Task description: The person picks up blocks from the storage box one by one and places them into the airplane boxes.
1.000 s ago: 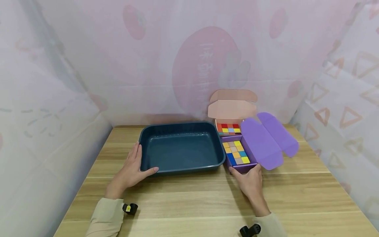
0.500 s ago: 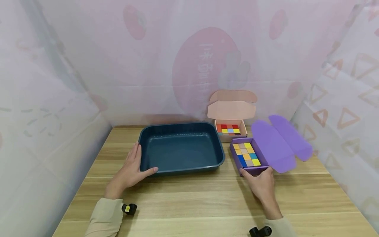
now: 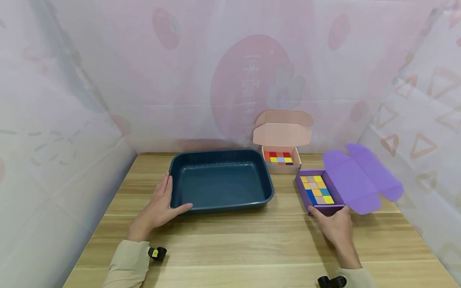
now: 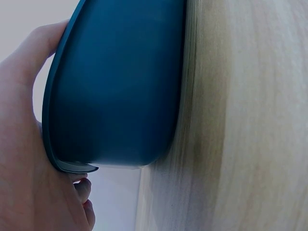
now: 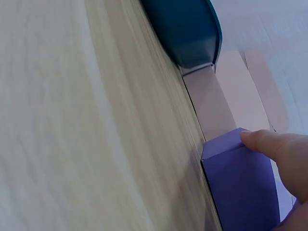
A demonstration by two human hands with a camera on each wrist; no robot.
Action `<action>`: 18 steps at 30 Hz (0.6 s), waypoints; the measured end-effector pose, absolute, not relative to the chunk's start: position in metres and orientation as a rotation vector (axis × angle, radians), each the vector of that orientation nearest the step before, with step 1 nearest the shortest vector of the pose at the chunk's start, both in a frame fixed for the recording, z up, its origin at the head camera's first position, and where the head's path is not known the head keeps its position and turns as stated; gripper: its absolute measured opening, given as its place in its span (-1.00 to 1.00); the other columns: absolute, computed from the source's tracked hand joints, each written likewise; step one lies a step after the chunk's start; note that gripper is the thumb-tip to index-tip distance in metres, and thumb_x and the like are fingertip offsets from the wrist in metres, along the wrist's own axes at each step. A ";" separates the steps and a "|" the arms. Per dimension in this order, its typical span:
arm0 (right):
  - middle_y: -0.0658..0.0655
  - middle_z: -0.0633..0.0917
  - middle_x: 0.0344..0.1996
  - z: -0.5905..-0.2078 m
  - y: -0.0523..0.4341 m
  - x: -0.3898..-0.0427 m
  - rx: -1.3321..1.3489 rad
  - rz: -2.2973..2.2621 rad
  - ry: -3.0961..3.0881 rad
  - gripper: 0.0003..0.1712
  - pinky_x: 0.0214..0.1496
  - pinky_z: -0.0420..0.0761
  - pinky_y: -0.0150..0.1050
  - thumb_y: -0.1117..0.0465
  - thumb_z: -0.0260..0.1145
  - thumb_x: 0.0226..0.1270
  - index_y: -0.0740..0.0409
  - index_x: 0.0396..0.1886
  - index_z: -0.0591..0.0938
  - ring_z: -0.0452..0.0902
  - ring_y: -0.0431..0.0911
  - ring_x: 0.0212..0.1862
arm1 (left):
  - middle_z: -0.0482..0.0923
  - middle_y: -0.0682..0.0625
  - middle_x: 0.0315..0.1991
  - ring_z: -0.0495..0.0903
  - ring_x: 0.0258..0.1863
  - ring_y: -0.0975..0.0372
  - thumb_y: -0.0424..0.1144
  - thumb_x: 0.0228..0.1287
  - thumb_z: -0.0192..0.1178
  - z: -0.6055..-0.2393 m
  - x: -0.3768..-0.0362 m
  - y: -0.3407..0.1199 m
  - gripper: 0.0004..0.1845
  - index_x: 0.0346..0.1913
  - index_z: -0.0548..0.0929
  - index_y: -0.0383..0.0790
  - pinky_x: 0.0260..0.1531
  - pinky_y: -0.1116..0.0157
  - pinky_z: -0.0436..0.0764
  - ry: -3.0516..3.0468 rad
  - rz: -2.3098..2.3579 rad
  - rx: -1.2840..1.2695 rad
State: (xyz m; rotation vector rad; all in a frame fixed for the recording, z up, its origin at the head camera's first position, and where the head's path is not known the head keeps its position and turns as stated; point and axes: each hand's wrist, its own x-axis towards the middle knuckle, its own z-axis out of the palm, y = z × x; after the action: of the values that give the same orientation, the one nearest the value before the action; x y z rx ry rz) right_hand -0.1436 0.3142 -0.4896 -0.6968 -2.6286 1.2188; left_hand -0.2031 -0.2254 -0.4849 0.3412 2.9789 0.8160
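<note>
My left hand (image 3: 158, 208) rests at the near left corner of a dark teal tray (image 3: 219, 184), fingers straight along its left side and thumb on the front rim. The left wrist view has the thumb and palm against the tray's outer wall (image 4: 115, 91). On the right, my right hand (image 3: 335, 228) grips the near end of an open purple cardboard box (image 3: 301, 194) between thumb and fingers. Small coloured cubes (image 3: 317, 190) lie in rows inside it, and its lid (image 3: 360, 180) is folded out to the right. The right wrist view shows the thumb (image 5: 262, 142) at the box's corner.
Behind the purple box stands an open pink cardboard box (image 3: 282, 169) with its lid upright, holding more coloured cubes (image 3: 278, 158). Printed cloth walls (image 3: 194, 120) border the wooden table (image 3: 230, 248) at the back and sides.
My right hand has slid the purple box to the right, away from the tray, opening a gap between them and uncovering the pink box's front. My left hand and the tray have stayed in place.
</note>
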 end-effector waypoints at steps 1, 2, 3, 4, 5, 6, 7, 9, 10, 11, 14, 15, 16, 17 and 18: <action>0.71 0.32 0.38 -0.489 0.318 -0.144 -0.698 1.211 -2.638 0.55 0.51 0.34 0.40 -0.39 0.55 0.16 0.55 0.61 -0.14 0.30 0.49 0.41 | -0.60 -0.13 0.74 -0.32 0.72 -0.30 0.53 0.26 0.22 -0.485 -0.203 -0.225 0.43 0.70 -0.38 -0.32 0.57 -0.44 -0.09 2.980 0.817 0.341; 0.72 0.31 0.38 -0.489 0.321 -0.145 -0.700 1.205 -2.646 0.56 0.51 0.34 0.40 -0.39 0.54 0.16 0.56 0.61 -0.14 0.30 0.50 0.42 | -0.60 -0.13 0.74 -0.31 0.71 -0.31 0.53 0.26 0.22 -0.485 -0.203 -0.225 0.43 0.70 -0.38 -0.32 0.57 -0.44 -0.08 2.982 0.816 0.342; 0.72 0.30 0.39 -0.489 0.325 -0.145 -0.700 1.201 -2.653 0.57 0.51 0.33 0.40 -0.40 0.54 0.16 0.56 0.62 -0.15 0.29 0.50 0.43 | -0.60 -0.13 0.74 -0.31 0.71 -0.31 0.53 0.26 0.22 -0.485 -0.203 -0.225 0.43 0.70 -0.38 -0.32 0.57 -0.44 -0.08 2.984 0.814 0.344; 0.72 0.30 0.40 -0.488 0.328 -0.146 -0.702 1.200 -2.662 0.58 0.52 0.32 0.40 -0.41 0.53 0.16 0.55 0.62 -0.16 0.28 0.50 0.44 | -0.59 -0.13 0.74 -0.30 0.71 -0.31 0.53 0.25 0.22 -0.485 -0.203 -0.225 0.43 0.70 -0.38 -0.32 0.58 -0.44 -0.08 2.987 0.811 0.345; 0.72 0.30 0.40 -0.488 0.332 -0.146 -0.701 1.200 -2.669 0.58 0.53 0.32 0.39 -0.41 0.53 0.15 0.53 0.63 -0.16 0.28 0.50 0.45 | -0.59 -0.13 0.74 -0.30 0.71 -0.31 0.53 0.25 0.22 -0.485 -0.203 -0.226 0.43 0.70 -0.38 -0.32 0.58 -0.44 -0.08 2.989 0.809 0.346; 0.71 0.30 0.41 -0.488 0.335 -0.146 -0.696 1.209 -2.674 0.58 0.53 0.32 0.39 -0.42 0.53 0.15 0.52 0.64 -0.16 0.28 0.49 0.45 | -0.59 -0.13 0.74 -0.30 0.71 -0.31 0.53 0.25 0.22 -0.485 -0.203 -0.226 0.43 0.70 -0.38 -0.32 0.58 -0.44 -0.08 2.989 0.808 0.347; 0.71 0.30 0.42 -0.487 0.339 -0.147 -0.693 1.211 -2.684 0.58 0.54 0.32 0.39 -0.43 0.53 0.15 0.51 0.64 -0.16 0.28 0.48 0.46 | -0.59 -0.13 0.74 -0.30 0.71 -0.31 0.53 0.25 0.22 -0.486 -0.203 -0.226 0.43 0.70 -0.38 -0.31 0.58 -0.43 -0.08 2.991 0.805 0.347; 0.69 0.30 0.42 -0.486 0.347 -0.147 -0.680 1.214 -2.706 0.57 0.52 0.33 0.38 -0.44 0.51 0.16 0.50 0.64 -0.15 0.29 0.47 0.46 | -0.60 -0.13 0.74 -0.30 0.72 -0.30 0.53 0.25 0.22 -0.486 -0.203 -0.226 0.43 0.70 -0.39 -0.31 0.58 -0.43 -0.08 2.992 0.806 0.346; 0.68 0.31 0.42 -0.485 0.351 -0.148 -0.665 1.227 -2.714 0.55 0.52 0.33 0.37 -0.43 0.51 0.17 0.49 0.65 -0.14 0.29 0.45 0.46 | -0.60 -0.12 0.74 -0.31 0.72 -0.30 0.53 0.25 0.22 -0.486 -0.203 -0.226 0.43 0.70 -0.39 -0.31 0.58 -0.43 -0.09 2.991 0.809 0.346; 0.68 0.31 0.42 -0.484 0.355 -0.149 -0.651 1.228 -2.727 0.54 0.53 0.33 0.37 -0.43 0.51 0.18 0.49 0.64 -0.13 0.29 0.45 0.46 | -0.60 -0.12 0.74 -0.31 0.72 -0.30 0.53 0.25 0.22 -0.486 -0.203 -0.226 0.43 0.70 -0.39 -0.31 0.58 -0.43 -0.09 2.991 0.812 0.344; 0.70 0.26 0.45 -0.482 0.370 -0.152 -0.600 1.240 -2.791 0.55 0.55 0.29 0.38 -0.44 0.47 0.22 0.51 0.64 -0.19 0.23 0.47 0.50 | -0.60 -0.12 0.74 -0.31 0.72 -0.30 0.53 0.26 0.23 -0.486 -0.203 -0.227 0.42 0.70 -0.39 -0.31 0.58 -0.43 -0.09 2.990 0.817 0.341; 0.70 0.23 0.47 -0.481 0.375 -0.154 -0.579 1.253 -2.809 0.55 0.57 0.26 0.39 -0.44 0.46 0.24 0.50 0.65 -0.20 0.20 0.49 0.52 | -0.60 -0.12 0.74 -0.31 0.72 -0.30 0.53 0.26 0.22 -0.486 -0.203 -0.227 0.42 0.70 -0.39 -0.30 0.58 -0.43 -0.09 2.990 0.815 0.340; 0.70 0.21 0.48 -0.480 0.381 -0.155 -0.555 1.268 -2.826 0.54 0.58 0.23 0.40 -0.44 0.45 0.25 0.49 0.65 -0.22 0.18 0.49 0.53 | -0.60 -0.12 0.74 -0.31 0.72 -0.30 0.53 0.26 0.22 -0.486 -0.203 -0.227 0.42 0.70 -0.39 -0.30 0.58 -0.43 -0.09 2.989 0.814 0.339; 0.71 0.19 0.49 -0.480 0.386 -0.156 -0.534 1.268 -2.848 0.54 0.58 0.21 0.43 -0.44 0.43 0.27 0.49 0.65 -0.23 0.16 0.51 0.54 | -0.60 -0.12 0.74 -0.31 0.72 -0.30 0.53 0.26 0.22 -0.486 -0.202 -0.227 0.42 0.70 -0.38 -0.31 0.58 -0.43 -0.08 2.990 0.810 0.337; 0.70 0.18 0.50 -0.480 0.391 -0.157 -0.501 1.280 -2.862 0.52 0.57 0.20 0.44 -0.43 0.42 0.29 0.49 0.65 -0.23 0.15 0.51 0.54 | -0.60 -0.13 0.74 -0.31 0.72 -0.30 0.53 0.26 0.21 -0.486 -0.202 -0.227 0.42 0.70 -0.38 -0.31 0.58 -0.43 -0.08 2.989 0.807 0.337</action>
State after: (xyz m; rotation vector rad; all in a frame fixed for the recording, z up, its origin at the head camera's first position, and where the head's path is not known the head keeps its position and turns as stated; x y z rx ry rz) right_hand -0.1569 0.3909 -0.4796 -0.5011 -2.8616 1.2801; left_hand -0.2019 -0.2269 -0.4857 0.3365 2.9887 0.8072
